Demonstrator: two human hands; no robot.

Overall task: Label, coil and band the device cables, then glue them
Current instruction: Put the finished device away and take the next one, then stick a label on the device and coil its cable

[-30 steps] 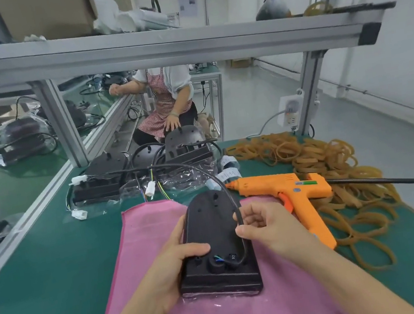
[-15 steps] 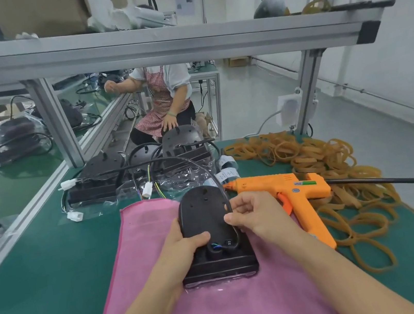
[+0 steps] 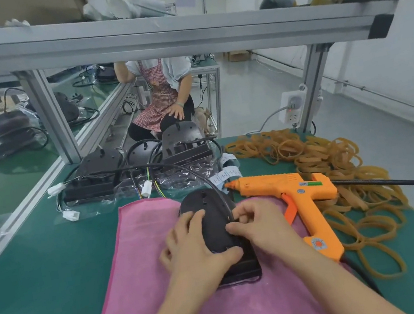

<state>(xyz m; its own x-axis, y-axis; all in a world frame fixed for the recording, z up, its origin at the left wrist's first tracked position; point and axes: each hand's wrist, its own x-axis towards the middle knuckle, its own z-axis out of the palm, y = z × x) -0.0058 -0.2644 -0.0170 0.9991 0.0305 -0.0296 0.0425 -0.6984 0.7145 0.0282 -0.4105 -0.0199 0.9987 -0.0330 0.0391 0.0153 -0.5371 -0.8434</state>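
**Both hands on the black device at mid-desk**

The green desk (image 3: pixel 28 266) carries a pink cloth (image 3: pixel 144 248). On the cloth lies the black device (image 3: pixel 209 210), long axis running near to far, rounded end far. The orange glue gun (image 3: pixel 295 191) lies just right, nozzle pointing left. The left hand (image 3: pixel 196 250) grips the device. The right hand (image 3: pixel 257 222) pinches its black cable (image 3: pixel 204 179), which arcs far-left.
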